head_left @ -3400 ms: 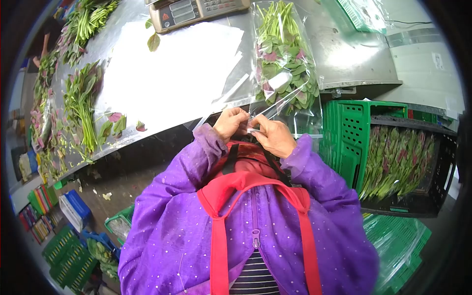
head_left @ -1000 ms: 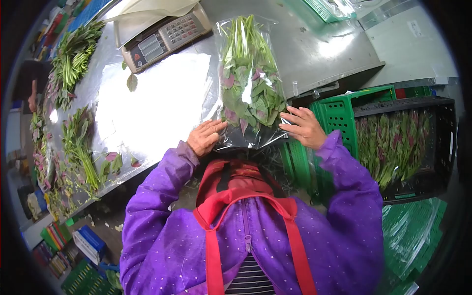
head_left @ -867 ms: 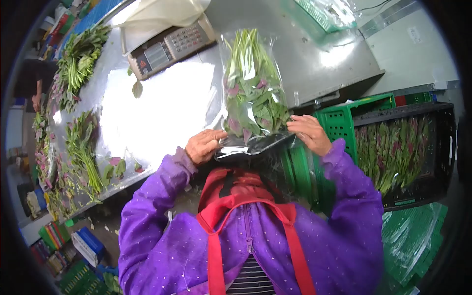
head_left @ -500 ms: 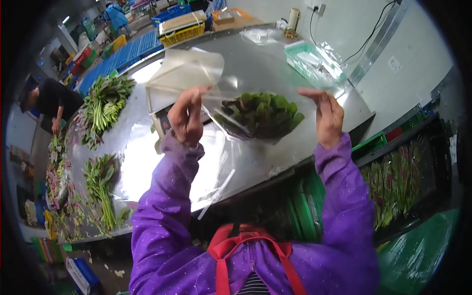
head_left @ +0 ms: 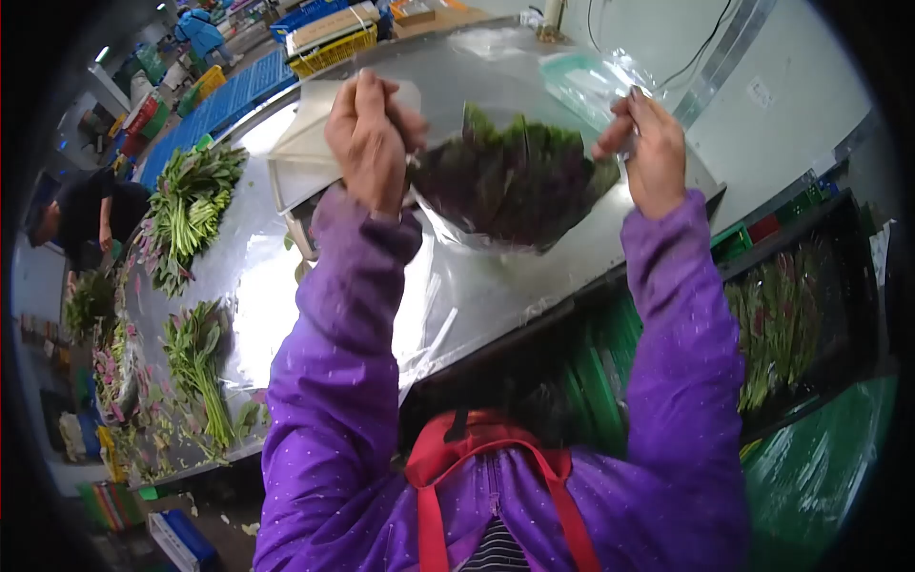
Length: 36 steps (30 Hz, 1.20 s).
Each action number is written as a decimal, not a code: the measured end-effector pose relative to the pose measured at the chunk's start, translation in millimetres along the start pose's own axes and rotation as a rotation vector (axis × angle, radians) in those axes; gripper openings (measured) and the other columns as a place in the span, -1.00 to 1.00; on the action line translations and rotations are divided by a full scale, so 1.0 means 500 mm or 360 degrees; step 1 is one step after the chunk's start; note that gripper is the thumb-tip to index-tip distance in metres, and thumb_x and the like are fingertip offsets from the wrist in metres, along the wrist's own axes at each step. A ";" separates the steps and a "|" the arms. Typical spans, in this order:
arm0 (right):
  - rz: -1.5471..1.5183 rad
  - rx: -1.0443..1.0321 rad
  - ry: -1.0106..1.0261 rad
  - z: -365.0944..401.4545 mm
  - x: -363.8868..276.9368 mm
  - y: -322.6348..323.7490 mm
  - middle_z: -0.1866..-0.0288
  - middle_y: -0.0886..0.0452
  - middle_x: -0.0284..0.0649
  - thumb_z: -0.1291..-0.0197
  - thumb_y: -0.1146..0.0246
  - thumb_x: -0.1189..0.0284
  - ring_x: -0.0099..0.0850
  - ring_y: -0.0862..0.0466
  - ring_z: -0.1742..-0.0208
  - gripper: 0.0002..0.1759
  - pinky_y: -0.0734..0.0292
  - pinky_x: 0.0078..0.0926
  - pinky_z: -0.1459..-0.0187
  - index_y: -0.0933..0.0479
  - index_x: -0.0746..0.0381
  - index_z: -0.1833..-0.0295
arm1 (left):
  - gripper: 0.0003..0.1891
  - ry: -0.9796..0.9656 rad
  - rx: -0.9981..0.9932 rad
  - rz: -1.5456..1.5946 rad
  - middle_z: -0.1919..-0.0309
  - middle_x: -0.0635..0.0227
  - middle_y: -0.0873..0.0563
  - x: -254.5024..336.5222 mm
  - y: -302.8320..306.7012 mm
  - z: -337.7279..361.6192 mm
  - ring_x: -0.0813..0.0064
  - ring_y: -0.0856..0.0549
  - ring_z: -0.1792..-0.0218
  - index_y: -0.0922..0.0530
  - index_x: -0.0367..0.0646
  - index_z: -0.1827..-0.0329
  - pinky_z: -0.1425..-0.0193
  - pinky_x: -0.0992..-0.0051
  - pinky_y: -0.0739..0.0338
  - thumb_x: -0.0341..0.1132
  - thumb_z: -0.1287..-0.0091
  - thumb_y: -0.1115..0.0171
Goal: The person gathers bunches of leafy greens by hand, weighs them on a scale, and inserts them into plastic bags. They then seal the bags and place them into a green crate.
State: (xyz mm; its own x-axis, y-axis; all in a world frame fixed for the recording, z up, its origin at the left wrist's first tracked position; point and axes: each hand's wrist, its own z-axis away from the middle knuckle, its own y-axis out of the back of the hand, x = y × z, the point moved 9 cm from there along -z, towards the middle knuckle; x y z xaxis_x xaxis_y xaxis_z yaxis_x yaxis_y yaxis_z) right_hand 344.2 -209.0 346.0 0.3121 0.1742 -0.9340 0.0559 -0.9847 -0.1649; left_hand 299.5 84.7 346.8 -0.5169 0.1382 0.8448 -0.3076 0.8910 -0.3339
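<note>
A clear plastic bag of leafy greens (head_left: 519, 186), dark purplish with green leaf tops, is stretched between my two hands over the metal table (head_left: 496, 296). My left hand (head_left: 372, 143) pinches the bag's left edge, its fingers pointing up. At the opposite edge my right hand (head_left: 653, 153) has thumb and fingers closed on the thin plastic. Behind my left hand lies a stack of pale plastic sheets (head_left: 297, 157), partly covered by that hand. White strips (head_left: 429, 348) lie on the table below the bag.
Bunches of greens (head_left: 195, 205) and a smaller bunch (head_left: 197, 367) lie on the left among loose leaves. A person in dark clothes (head_left: 86, 219) works at the far left. A green basket with plastic (head_left: 581, 86) stands at the back. Bagged greens (head_left: 777, 319) fill a crate at right.
Both hands have risen and moved away from me, lifting the bag of greens with them. My fingers are now closed more firmly on its edges, and the leaves stand more upright.
</note>
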 end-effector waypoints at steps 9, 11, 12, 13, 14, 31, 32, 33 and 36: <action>0.0252 0.0202 -0.0941 0.507 0.359 0.170 0.72 -0.51 -0.19 -0.42 0.01 0.24 -0.48 -0.53 0.70 -0.63 -0.41 -0.60 0.58 -0.40 0.28 0.38 | -0.70 0.1345 0.0244 -0.0338 0.76 0.50 -0.41 -0.305 0.226 0.567 0.67 -0.38 0.83 -0.43 -0.19 0.39 0.76 0.65 -0.27 -0.19 -0.48 0.03; 0.0259 0.0264 -0.1043 0.565 0.384 0.183 0.72 -0.52 -0.19 -0.41 0.01 0.26 -0.49 -0.53 0.70 -0.63 -0.39 -0.60 0.58 -0.40 0.29 0.39 | -0.70 0.1430 0.0220 -0.0351 0.75 0.51 -0.41 -0.328 0.247 0.622 0.71 -0.36 0.81 -0.44 -0.17 0.42 0.75 0.66 -0.23 -0.19 -0.47 0.00; 0.0289 0.0266 -0.1051 0.583 0.392 0.185 0.72 -0.51 -0.19 -0.41 0.00 0.28 -0.49 -0.53 0.70 -0.64 -0.39 -0.60 0.58 -0.40 0.30 0.40 | -0.70 0.1418 0.0207 -0.0368 0.75 0.51 -0.42 -0.338 0.259 0.641 0.72 -0.36 0.81 -0.44 -0.17 0.42 0.75 0.66 -0.22 -0.20 -0.47 -0.01; 0.0318 0.0269 -0.1047 0.592 0.398 0.189 0.72 -0.51 -0.20 -0.40 0.00 0.29 -0.50 -0.53 0.70 -0.64 -0.38 -0.60 0.58 -0.40 0.31 0.40 | -0.70 0.1398 0.0188 -0.0381 0.75 0.52 -0.42 -0.349 0.270 0.655 0.73 -0.35 0.80 -0.44 -0.16 0.43 0.75 0.66 -0.21 -0.20 -0.47 -0.02; 0.0350 0.0272 -0.1033 0.594 0.402 0.193 0.72 -0.50 -0.20 -0.40 -0.01 0.31 -0.50 -0.53 0.70 -0.65 -0.38 -0.59 0.58 -0.40 0.31 0.41 | -0.70 0.1351 0.0175 -0.0371 0.75 0.52 -0.42 -0.362 0.282 0.663 0.75 -0.34 0.79 -0.44 -0.15 0.45 0.74 0.66 -0.19 -0.20 -0.46 -0.04; 0.0914 -0.0037 -0.1027 0.560 0.456 0.175 0.59 -0.46 -0.23 -0.21 -0.14 0.58 -0.37 -0.52 0.62 -0.85 -0.44 -0.43 0.53 -0.40 0.26 0.11 | -0.39 -0.0440 -0.1295 -0.1766 -0.22 0.25 -0.49 -0.277 0.164 0.623 0.20 -0.48 -0.20 -0.41 0.07 -0.25 -0.26 0.19 -0.29 -0.49 -0.06 -0.24; 0.1195 -0.0147 -0.0759 0.545 0.434 0.163 0.53 -0.48 -0.19 -0.17 -0.14 0.60 -0.30 -0.55 0.55 -0.74 -0.46 -0.39 0.48 -0.39 0.23 0.01 | -0.38 -0.0319 -0.1402 -0.1766 -0.31 0.30 -0.41 -0.298 0.177 0.639 0.20 -0.39 -0.31 -0.40 0.07 -0.27 -0.32 0.14 -0.23 -0.47 -0.06 -0.21; 0.1467 -0.0253 -0.0473 0.530 0.409 0.144 0.48 -0.50 -0.15 -0.13 -0.15 0.63 -0.23 -0.57 0.48 -0.63 -0.48 -0.35 0.42 -0.37 0.20 -0.09 | -0.38 -0.0256 -0.1412 -0.1745 -0.32 0.29 -0.40 -0.308 0.182 0.646 0.19 -0.37 -0.32 -0.39 0.07 -0.28 -0.34 0.14 -0.21 -0.46 -0.05 -0.21; 0.1690 -0.0830 -0.0172 0.528 0.405 0.101 -0.05 -0.40 -0.05 0.01 -0.20 0.60 -0.04 -0.49 0.00 -0.27 -0.41 -0.19 0.02 -0.22 0.07 -0.36 | -0.35 -0.0067 -0.1402 -0.1582 -0.36 0.26 -0.35 -0.313 0.189 0.647 0.19 -0.32 -0.36 -0.35 0.04 -0.33 -0.38 0.11 -0.14 -0.35 -0.06 -0.21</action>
State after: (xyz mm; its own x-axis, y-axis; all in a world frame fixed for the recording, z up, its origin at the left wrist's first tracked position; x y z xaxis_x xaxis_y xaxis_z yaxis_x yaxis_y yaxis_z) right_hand 159.7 -223.8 64.9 0.3554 -0.7547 -0.5515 0.2049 -0.5127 0.8337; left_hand 93.0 7.5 47.9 -0.4041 -0.7298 0.5515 0.0423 0.5874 0.8082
